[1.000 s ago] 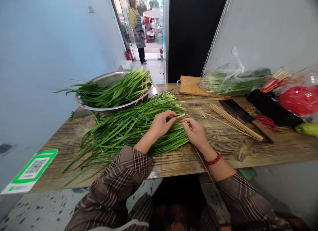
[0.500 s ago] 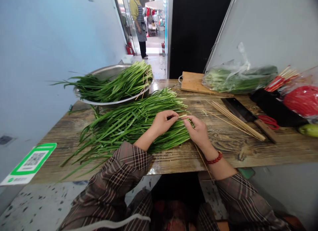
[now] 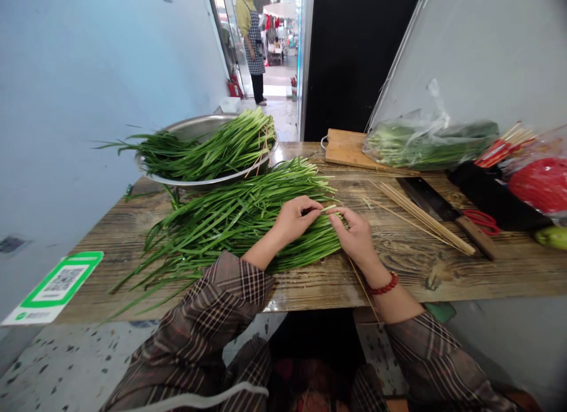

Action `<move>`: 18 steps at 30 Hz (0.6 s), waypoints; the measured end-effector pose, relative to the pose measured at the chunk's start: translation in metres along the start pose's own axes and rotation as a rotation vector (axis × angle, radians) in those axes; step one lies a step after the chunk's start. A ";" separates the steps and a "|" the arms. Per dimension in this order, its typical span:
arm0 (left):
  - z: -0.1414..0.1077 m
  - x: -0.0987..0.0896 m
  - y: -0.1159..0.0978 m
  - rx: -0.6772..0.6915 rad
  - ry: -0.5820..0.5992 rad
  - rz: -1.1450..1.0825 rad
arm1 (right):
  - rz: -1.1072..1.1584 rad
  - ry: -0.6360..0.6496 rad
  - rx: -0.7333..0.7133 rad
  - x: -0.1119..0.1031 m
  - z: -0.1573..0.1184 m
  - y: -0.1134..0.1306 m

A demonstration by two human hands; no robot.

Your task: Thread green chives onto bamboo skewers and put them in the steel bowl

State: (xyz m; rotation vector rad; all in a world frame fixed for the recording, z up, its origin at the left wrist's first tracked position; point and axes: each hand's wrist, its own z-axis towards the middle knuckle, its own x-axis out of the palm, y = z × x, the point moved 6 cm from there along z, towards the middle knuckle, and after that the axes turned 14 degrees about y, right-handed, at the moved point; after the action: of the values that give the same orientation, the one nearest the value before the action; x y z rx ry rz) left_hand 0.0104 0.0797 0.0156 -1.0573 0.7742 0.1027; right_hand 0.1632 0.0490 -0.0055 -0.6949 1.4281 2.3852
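My left hand (image 3: 297,218) is closed in a pinch on the pale end of a garlic chive stalk (image 3: 328,208). Thumb and fingers of my right hand (image 3: 353,232) close on the same pale end from the other side. Under both hands spreads a pile of garlic chives (image 3: 230,214), leaves to the left and cut ends to the right. A thin bamboo skewer (image 3: 362,285) runs from below my right hand past the table's front edge; whether that hand grips it, I cannot tell.
A metal basin (image 3: 190,128) heaped with chives stands back left. Rightward lie bamboo skewers (image 3: 425,217), a cleaver (image 3: 429,199), a cutting board (image 3: 348,149) and a bagged bunch of greens (image 3: 429,140). A QR-code card (image 3: 59,285) is at the left. A person (image 3: 253,39) stands in the doorway.
The view has shifted slightly, so everything sits a little further right. Both hands keep their pinch on the stalk with hardly any movement.
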 end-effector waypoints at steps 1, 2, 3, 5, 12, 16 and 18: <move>0.000 0.000 0.000 0.000 -0.003 -0.001 | 0.003 0.001 0.001 0.000 0.000 0.000; 0.000 0.000 0.000 0.001 -0.006 -0.002 | 0.007 0.002 0.000 0.000 0.000 0.000; 0.000 -0.001 -0.001 0.003 -0.009 -0.003 | 0.009 0.002 -0.002 0.000 0.000 0.000; -0.001 -0.001 -0.001 0.010 -0.018 -0.007 | 0.011 0.001 -0.007 0.000 0.000 0.000; -0.001 -0.001 -0.002 0.046 -0.024 -0.007 | 0.015 -0.004 -0.021 0.000 0.000 0.000; 0.000 0.000 -0.001 0.065 -0.018 -0.015 | 0.014 0.008 -0.022 0.001 0.000 0.000; 0.000 0.001 0.000 0.074 -0.015 -0.014 | 0.013 0.016 -0.022 0.002 0.000 0.000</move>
State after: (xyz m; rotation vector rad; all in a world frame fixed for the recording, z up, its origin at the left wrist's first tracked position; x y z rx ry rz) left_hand 0.0109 0.0795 0.0149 -0.9911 0.7517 0.0695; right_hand 0.1620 0.0488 -0.0064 -0.7139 1.4198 2.4140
